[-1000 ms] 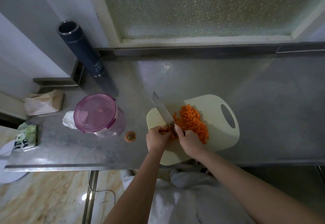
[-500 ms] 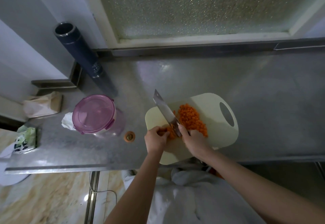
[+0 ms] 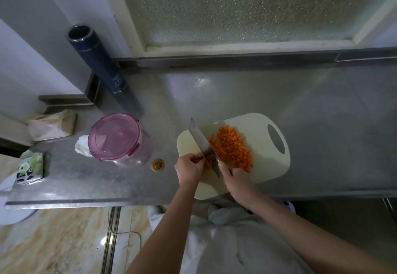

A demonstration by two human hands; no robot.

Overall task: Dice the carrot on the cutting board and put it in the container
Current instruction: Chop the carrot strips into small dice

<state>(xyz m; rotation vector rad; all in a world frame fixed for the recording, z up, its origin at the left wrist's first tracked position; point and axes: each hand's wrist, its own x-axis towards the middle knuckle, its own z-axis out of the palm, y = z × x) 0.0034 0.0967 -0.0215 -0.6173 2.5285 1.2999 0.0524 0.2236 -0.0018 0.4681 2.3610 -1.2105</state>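
Note:
A cream cutting board point(image 3: 257, 127) lies on the steel counter, its near corner over the counter's edge. A heap of diced carrot point(image 3: 233, 148) covers the board's middle. My right hand point(image 3: 235, 180) grips the handle of a cleaver point(image 3: 199, 137), whose blade slants up to the left across the board. My left hand point(image 3: 189, 169) pinches a few carrot strips point(image 3: 200, 157) against the board, just left of the blade. A round container with a pink lid point(image 3: 116, 137) stands shut to the left of the board.
A cut carrot top point(image 3: 158, 164) lies on the counter between container and board. A tall dark flask point(image 3: 101, 67) stands behind the container. A tissue pack point(image 3: 31, 167), a crumpled bag point(image 3: 53, 125) and white paper point(image 3: 82, 148) sit at the far left.
The cleaver has shifted slightly left along the carrot strips between cuts. My left hand has stayed on the strips. The diced heap is unchanged.

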